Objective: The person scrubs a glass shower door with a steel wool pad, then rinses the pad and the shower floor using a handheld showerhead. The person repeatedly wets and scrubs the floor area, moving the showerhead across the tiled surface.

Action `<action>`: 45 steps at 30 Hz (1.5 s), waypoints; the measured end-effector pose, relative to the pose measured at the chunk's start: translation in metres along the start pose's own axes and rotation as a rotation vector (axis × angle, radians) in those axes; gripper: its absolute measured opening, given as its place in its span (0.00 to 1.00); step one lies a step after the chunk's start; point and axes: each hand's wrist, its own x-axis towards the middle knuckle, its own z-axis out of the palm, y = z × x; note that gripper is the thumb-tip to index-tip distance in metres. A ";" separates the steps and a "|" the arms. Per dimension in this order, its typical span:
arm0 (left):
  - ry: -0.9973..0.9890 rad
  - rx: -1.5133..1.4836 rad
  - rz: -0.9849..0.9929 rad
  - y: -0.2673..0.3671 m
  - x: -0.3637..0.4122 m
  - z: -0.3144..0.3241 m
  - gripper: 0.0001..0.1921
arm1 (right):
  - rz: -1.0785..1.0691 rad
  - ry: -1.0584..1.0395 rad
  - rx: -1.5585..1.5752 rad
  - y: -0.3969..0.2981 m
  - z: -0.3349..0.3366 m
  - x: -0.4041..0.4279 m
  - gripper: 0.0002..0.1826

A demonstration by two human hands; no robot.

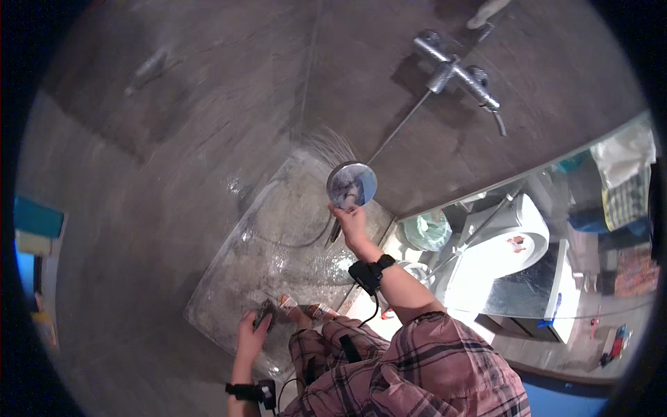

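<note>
My right hand (353, 228) is closed around the handle of a round hand shower head (352, 185), whose shiny back faces up. Thin jets of water spray from its far side towards the corner of the walls. Lower left, my left hand (254, 332) grips a small dark object (264, 315), possibly a brush or scrubber; its kind is unclear. A metal shower hose (307, 244) curves over the wet shower floor (292, 271). On the right wall sits a chrome shower mixer tap (454, 70).
A glass panel (500, 187) borders the shower on the right. Beyond it are a white toilet (500, 240), a bin with a pale green bag (427, 230) and hanging towels (625, 198). My sandalled feet (305, 308) stand on the wet floor.
</note>
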 end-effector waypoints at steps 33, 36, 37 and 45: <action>-0.324 -0.009 0.006 0.069 0.144 0.069 0.16 | -0.612 0.722 -0.307 -0.213 -0.210 0.052 0.08; -0.281 0.005 0.009 0.061 0.140 0.066 0.16 | -0.321 0.538 -0.655 -0.221 -0.223 0.038 0.08; -0.269 0.042 -0.055 0.056 0.139 0.064 0.15 | -0.199 0.487 -0.776 -0.228 -0.226 0.035 0.08; -0.298 -0.114 -0.037 0.024 0.141 0.048 0.12 | -0.778 0.547 -1.121 -0.362 -0.234 0.072 0.23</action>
